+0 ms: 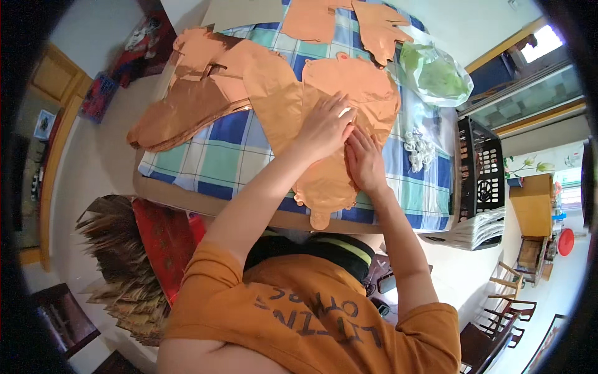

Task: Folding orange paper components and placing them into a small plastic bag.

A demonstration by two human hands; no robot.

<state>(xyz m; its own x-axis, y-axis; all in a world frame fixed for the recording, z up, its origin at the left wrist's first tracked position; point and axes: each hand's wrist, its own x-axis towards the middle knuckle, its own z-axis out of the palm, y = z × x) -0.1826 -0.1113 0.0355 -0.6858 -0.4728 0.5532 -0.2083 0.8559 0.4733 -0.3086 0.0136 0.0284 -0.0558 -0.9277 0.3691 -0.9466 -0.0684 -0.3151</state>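
A flat copper-coloured foil balloon (pixel 321 181) lies in front of me on the table, its sheets overlapping and creased. My left hand (pixel 327 124) rests on the middle of it, fingers stretched out over the foil. Just to its right, my right hand (pixel 366 163) presses along the balloon's right part with its fingers extended and close together. The two hands nearly meet at the fingertips. Whatever lies under the palms is hidden. On the left side of the table spreads a pile of more copper-coloured foil balloons (pixel 187 112), stacked flat.
A checked blue, green and white cloth (pixel 215 165) covers the table. White small pieces (pixel 419 151) lie at right, below a clear bag with green contents (pixel 436 75). More foil pieces (pixel 311 22) lie at the far edge. A black crate (pixel 479 168) holds white packages (pixel 473 230). Brown stacked sheets (pixel 118 262) stand lower left.
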